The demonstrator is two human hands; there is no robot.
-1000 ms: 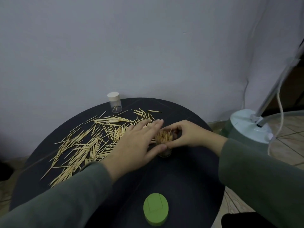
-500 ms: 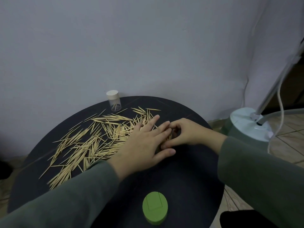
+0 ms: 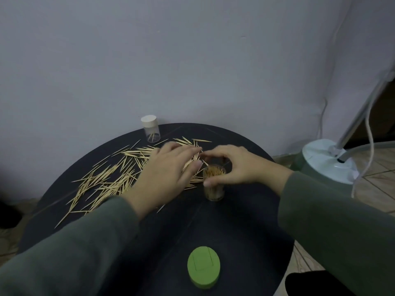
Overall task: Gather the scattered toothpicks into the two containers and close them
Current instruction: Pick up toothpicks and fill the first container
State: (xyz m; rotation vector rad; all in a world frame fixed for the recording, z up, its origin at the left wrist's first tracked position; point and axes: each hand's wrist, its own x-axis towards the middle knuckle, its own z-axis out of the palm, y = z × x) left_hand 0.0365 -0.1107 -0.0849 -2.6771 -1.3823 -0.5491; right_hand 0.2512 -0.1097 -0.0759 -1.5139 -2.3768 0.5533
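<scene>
Your left hand [image 3: 168, 176] has slid off the clear open jar packed with toothpicks [image 3: 213, 184], uncovering it; it now lies flat, fingers straight, on the scattered wooden toothpicks [image 3: 111, 180] just left of the jar. Your right hand [image 3: 233, 167] curls around the jar's rim. 1 green oval lid [image 3: 203, 267] sits near you on the round black tabletop [image 3: 245, 231]; 1 white-capped clear jar [image 3: 150, 128] stands at the far edge.

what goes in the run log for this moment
left hand flat on toothpicks | right hand holds full jar | green lid off
</scene>
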